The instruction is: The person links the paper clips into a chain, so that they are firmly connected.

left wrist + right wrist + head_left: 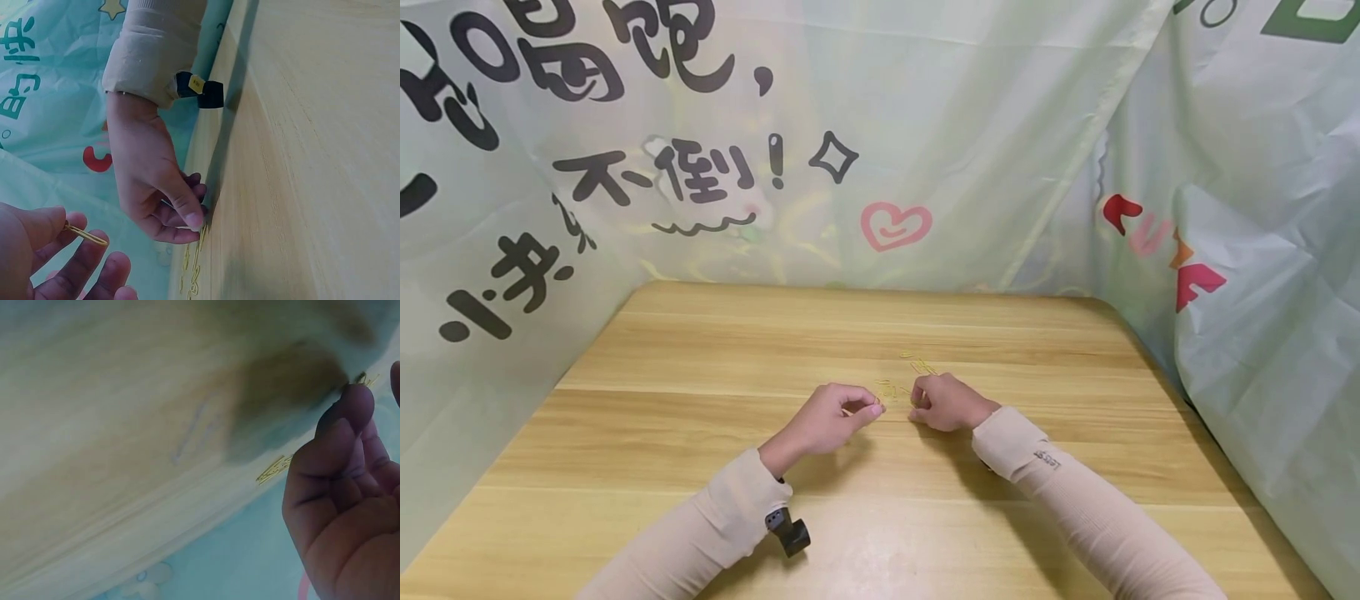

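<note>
My left hand (835,419) is raised over the middle of the table and pinches a yellow paper clip (87,235) between thumb and fingers. The clip's rounded end sticks out past the fingertips. Facing it from the right, my right hand (949,402) has its thumb and fingers bent down at several loose yellow paper clips (889,389). Its fingertips reach the near end of these clips in the left wrist view. Whether they grip one is hidden. More yellow paper clips (923,367) lie just beyond the right hand, some overlapping.
The wood-grained table (700,350) spreads out around both hands. Pale printed cloth (985,150) hangs behind the table and along both sides. A black wrist camera (788,532) is strapped at the left cuff.
</note>
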Demonstrator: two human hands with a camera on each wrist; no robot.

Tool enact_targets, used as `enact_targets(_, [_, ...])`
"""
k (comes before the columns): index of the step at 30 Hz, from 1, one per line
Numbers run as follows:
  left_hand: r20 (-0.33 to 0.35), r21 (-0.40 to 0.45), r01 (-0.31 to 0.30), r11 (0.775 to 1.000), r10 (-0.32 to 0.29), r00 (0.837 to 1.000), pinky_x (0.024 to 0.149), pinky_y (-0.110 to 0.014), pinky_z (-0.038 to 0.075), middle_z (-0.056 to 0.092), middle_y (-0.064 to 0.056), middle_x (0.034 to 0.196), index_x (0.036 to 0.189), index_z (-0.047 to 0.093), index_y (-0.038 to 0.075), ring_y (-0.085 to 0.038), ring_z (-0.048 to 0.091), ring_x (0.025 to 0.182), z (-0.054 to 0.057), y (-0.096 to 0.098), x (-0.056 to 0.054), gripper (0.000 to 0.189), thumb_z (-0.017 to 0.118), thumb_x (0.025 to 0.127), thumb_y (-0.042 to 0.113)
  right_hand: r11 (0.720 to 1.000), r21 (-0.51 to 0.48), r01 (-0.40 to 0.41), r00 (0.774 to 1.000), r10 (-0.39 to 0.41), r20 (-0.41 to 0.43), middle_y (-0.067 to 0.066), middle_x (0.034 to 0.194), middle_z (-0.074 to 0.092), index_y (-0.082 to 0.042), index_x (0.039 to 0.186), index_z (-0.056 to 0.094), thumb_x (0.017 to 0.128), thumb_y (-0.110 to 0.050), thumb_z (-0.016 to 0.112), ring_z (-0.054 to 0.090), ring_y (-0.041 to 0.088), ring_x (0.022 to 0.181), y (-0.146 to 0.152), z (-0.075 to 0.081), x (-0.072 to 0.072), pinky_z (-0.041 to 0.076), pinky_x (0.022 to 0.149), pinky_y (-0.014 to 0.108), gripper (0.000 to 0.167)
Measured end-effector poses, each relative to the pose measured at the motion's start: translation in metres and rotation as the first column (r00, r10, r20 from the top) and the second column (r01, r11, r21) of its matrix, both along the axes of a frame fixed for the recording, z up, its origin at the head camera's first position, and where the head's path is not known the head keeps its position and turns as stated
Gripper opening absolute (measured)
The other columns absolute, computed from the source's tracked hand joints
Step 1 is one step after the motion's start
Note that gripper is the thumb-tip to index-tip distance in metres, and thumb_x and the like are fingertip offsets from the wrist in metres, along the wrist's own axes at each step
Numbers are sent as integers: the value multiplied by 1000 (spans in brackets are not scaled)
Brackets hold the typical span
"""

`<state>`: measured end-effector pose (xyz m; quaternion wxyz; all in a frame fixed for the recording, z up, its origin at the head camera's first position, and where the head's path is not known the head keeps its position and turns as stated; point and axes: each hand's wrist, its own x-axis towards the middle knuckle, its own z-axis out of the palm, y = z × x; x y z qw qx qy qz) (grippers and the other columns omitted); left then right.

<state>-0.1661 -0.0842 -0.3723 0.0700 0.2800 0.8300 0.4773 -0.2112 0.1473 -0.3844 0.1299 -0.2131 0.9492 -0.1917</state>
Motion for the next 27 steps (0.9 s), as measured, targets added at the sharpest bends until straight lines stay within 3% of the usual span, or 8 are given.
enact_targets(10, [-11, -7, 6, 1000, -6, 1000, 85, -41, 51, 71, -7, 97, 98, 73, 6, -17, 63, 93, -2, 0, 1, 21, 58, 99, 21, 1000, 27, 1, 1000, 0, -22, 0, 79, 61, -8, 87, 64, 86, -11, 74, 55, 15, 72, -2, -1, 0, 49, 70, 33, 11])
enact_targets(18, [-10, -11, 4, 1000, -4, 1000, 85, -42, 51, 71, -6, 97, 98, 73, 6, -18, 63, 94, -1, 0, 2, 22, 57, 99, 21, 1000, 23, -12, 999, 13, -36, -3, 74, 59, -10, 79, 63, 87, -5, 71, 53, 13, 67, -2, -4, -2, 48, 66, 29, 12])
enact_targets(27, [-15, -14, 2, 1000, -3, 1000, 85, -41, 51, 71, -6, 96, 97, 73, 6, -16, 63, 92, -3, 1, 2, 21, 57, 99, 21, 1000, 25, 5, 1000, -5, 2, -1, 74, 58, -8, 77, 61, 87, 0, 67, 53, 14, 66, -5, -4, -1, 46, 63, 27, 14])
